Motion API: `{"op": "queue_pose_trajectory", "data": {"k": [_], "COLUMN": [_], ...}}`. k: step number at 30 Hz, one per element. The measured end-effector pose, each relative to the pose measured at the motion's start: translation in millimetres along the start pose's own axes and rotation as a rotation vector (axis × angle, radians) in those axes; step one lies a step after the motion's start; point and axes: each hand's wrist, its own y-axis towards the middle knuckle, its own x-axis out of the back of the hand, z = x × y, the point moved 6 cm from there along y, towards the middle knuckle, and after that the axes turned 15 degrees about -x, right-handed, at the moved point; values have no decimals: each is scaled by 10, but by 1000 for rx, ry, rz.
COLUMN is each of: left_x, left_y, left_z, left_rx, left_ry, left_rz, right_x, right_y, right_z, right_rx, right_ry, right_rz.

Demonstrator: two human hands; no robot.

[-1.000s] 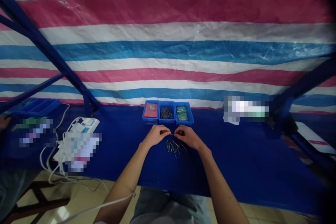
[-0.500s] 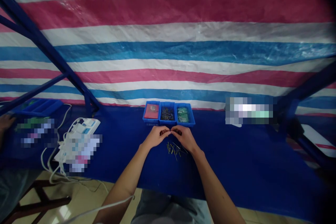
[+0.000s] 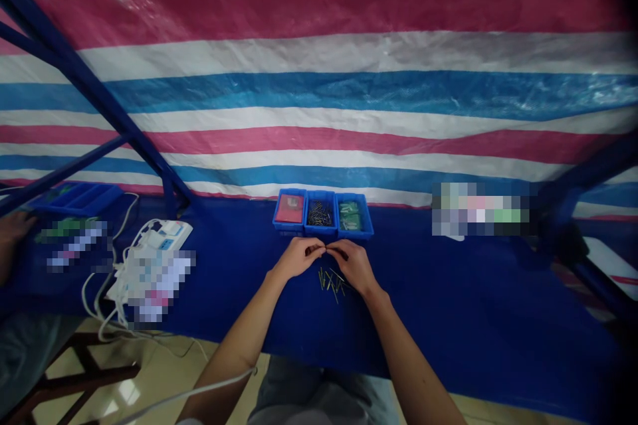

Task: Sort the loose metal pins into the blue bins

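Note:
My left hand [image 3: 302, 256] and my right hand [image 3: 351, 261] meet fingertip to fingertip over the blue table, just in front of the bins. Both are closed in a pinch; whatever lies between the fingertips is too small to make out. Several thin, brass-coloured screw-like pieces [image 3: 329, 281] lie loose on the table below my hands. Behind my hands three blue bins stand side by side. The left bin [image 3: 290, 229] holds something red, the middle bin [image 3: 321, 230] dark metal screw-like pieces, and the right bin [image 3: 355, 234] green-and-white small packets or parts.
On the left, a white power strip [image 3: 172, 234] lies with tangled white cables [image 3: 102, 309]. Farther left are a blue divided tray [image 3: 90, 198] and another person's hand [image 3: 14, 229]. A blue metal frame [image 3: 94, 93] rises at the left, and a striped sheet [image 3: 319, 99] hangs behind the table.
The view has shifted slightly. My hands stay pinched together at nearly the same spot, and the loose pieces on the table look unchanged.

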Motion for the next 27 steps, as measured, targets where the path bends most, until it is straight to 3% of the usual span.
{"op": "queue_pose_trajectory", "data": {"k": [13,27], "left_x": [-1,27], "left_y": [-5,-8], "left_z": [-43,-136], "left_rx": [-82,-120], "left_ry": [67,127], "left_rz": [15,-18], "right_x": [-59,-107], "right_y": [-42,-62], "right_z": [36,88], "right_rx": [124,60], "right_ry": [-163,-314], "right_rz": [-11,67]}}
